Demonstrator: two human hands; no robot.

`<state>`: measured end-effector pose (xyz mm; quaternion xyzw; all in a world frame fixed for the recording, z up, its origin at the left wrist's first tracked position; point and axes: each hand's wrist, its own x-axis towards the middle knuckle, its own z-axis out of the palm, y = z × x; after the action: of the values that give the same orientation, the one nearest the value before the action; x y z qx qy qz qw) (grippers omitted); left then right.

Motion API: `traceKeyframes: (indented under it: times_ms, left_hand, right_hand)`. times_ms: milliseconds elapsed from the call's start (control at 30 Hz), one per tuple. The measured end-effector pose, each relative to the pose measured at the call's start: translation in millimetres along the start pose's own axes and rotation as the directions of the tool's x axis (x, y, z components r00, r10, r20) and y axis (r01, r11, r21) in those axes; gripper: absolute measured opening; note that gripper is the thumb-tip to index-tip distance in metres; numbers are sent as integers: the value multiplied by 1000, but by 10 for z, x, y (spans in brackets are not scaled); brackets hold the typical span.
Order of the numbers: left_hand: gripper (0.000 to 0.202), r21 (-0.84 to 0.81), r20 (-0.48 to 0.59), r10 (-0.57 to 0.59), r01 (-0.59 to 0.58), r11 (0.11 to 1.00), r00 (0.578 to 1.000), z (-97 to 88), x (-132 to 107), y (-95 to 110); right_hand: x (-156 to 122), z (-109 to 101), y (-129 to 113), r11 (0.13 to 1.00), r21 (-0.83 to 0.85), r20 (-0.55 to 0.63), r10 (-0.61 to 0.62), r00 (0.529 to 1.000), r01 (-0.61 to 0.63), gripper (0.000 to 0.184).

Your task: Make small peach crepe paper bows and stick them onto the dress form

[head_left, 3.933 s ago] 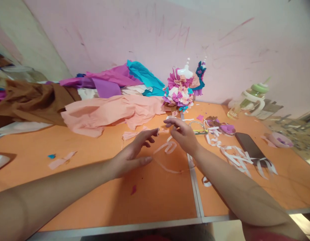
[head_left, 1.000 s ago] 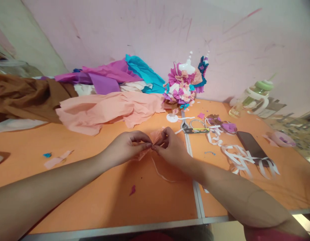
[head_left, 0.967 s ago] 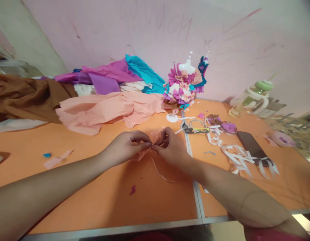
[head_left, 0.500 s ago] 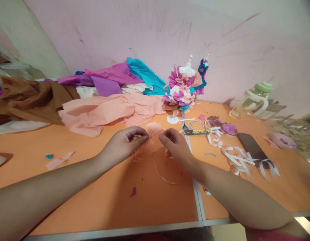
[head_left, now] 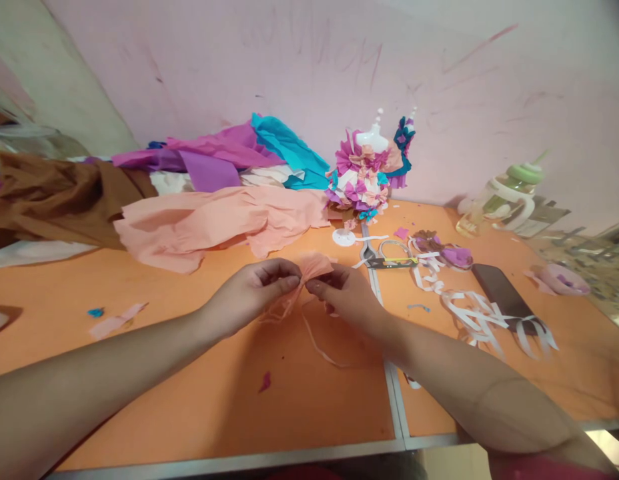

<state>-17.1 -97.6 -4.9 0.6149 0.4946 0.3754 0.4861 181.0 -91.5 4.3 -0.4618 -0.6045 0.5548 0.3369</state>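
Note:
Between my two hands a small piece of peach crepe paper [head_left: 317,265] is gathered at its base and fans out at the top. My left hand [head_left: 269,287] is closed in a pinch on the paper's left side. Close beside it, my right hand [head_left: 342,290] pinches the same paper from the right, thumb against fingers. Thin peach strips hang below my left fingers. A thin pale strip [head_left: 314,340] curves down onto the orange table [head_left: 189,400] beneath my hands.
Behind lie a large peach crepe sheet [head_left: 219,223], brown paper [head_left: 74,200] and purple and blue sheets. A form decorated with paper bows [head_left: 362,180] stands by the wall. To the right are a yellow-black cutter [head_left: 394,263], white ribbon [head_left: 474,313], a phone [head_left: 504,297] and a bottle [head_left: 504,197].
My hands have come closer together, with the right moving left and slightly down. The peach paper's fan now looks narrower and is tilted to the right.

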Motion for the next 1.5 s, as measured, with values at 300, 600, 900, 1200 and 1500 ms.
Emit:
traceKeyframes:
  times_ms: [300,600,900,1200,1500]
  left_hand:
    - [38,-190,310,-180,246,951,934,15,-7,-49]
    - [38,-192,375,-191,278,941,907,-8,-23,-45]
    - [32,-39,-25,49,-50,998,998,9,29,-73]
    - [33,479,-9,214,-184,858,977,-6,694,-13]
    - [32,357,-97,219,-171,918,971,652,1720,-38]
  right_hand:
    - [13,7,51,995,54,46,-88,995,85,24]
    - [-7,2,87,991,108,140,-96,986,81,28]
    - [-25,25,49,992,62,103,-119,988,113,31]
    - [-81,-4,73,817,-204,-38,-557,830,539,16]
    - [-114,-131,115,629,-367,215,-660,720,686,29]
